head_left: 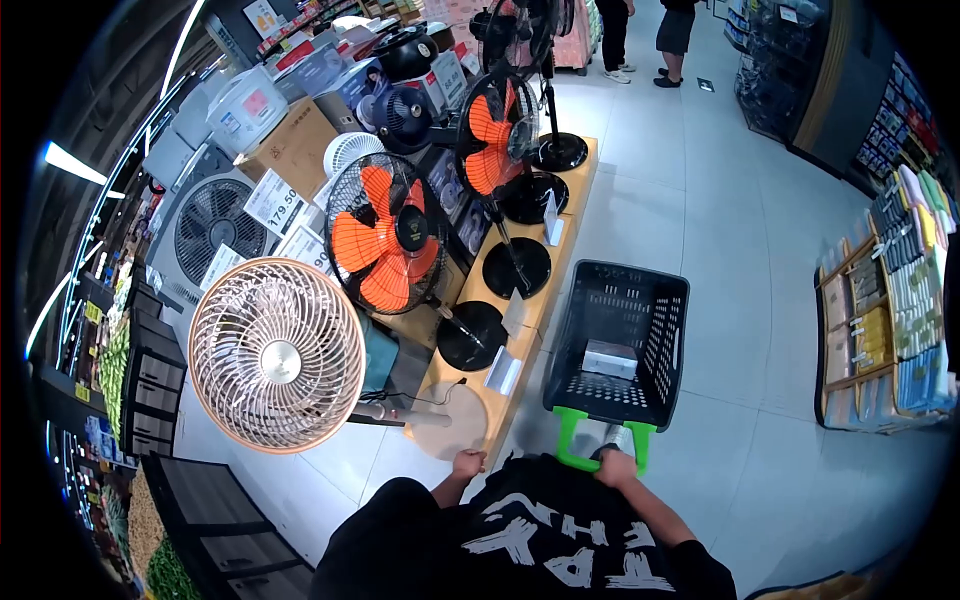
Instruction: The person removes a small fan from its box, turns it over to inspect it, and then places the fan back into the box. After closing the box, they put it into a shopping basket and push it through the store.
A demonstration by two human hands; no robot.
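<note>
My right hand [614, 468] is wrapped round the pull handle of a black shopping basket [683, 330] with green grips [568, 437]. Inside the basket lies a small pale box [610, 360]. My left hand [468, 464] is held in front of my body with its fingers curled, and nothing shows in it. Close to it is the round beige base [450, 425] of a standing fan with a beige spiral grille [275, 355]. Behind that stands a black fan with orange blades [385, 238], and another orange-bladed fan [495, 135] is farther along the low wooden platform [527, 345].
Boxed goods [290, 145] and a grey box fan [215, 228] are stacked behind the fans. To the right stands a rack of folded textiles [890, 310]. Two people [675, 45] stand far ahead on the tiled floor [720, 220]. Dark produce stands [225, 520] are at lower left.
</note>
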